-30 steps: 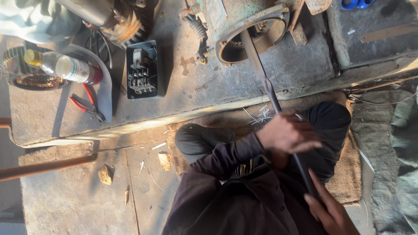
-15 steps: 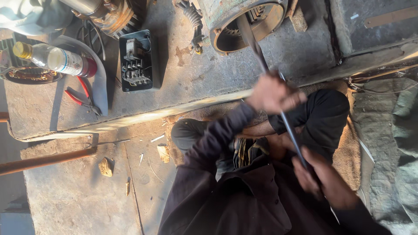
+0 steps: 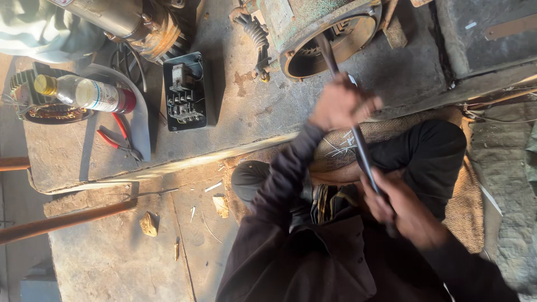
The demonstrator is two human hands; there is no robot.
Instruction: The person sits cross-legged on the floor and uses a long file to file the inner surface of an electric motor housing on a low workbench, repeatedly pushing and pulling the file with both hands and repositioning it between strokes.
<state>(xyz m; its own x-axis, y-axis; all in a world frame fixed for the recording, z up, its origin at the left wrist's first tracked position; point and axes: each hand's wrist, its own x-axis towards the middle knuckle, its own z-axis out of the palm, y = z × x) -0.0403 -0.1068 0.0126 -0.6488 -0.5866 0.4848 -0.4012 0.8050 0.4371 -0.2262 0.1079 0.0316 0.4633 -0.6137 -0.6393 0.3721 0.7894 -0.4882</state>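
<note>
Head view: both hands grip a long metal bar (image 3: pixel 358 140), left hand (image 3: pixel 341 106) near the top, right hand (image 3: pixel 400 210) low. The bar's tip sits inside the open motor housing (image 3: pixel 327 39) on the desk (image 3: pixel 268 106). Judged mid-prying; the next push needs steady leverage.

a clear bottle (image 3: pixel 84 94) lies beside red-handled pliers (image 3: pixel 118 137) and a black switch box (image 3: pixel 184 92) on the concrete slab (image 3: pixel 251 120).

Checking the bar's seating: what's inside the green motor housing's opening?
The metal bar enters the round opening of the green motor housing. Dark windings line its rim; the bar's tip and anything deeper are hidden.
</note>
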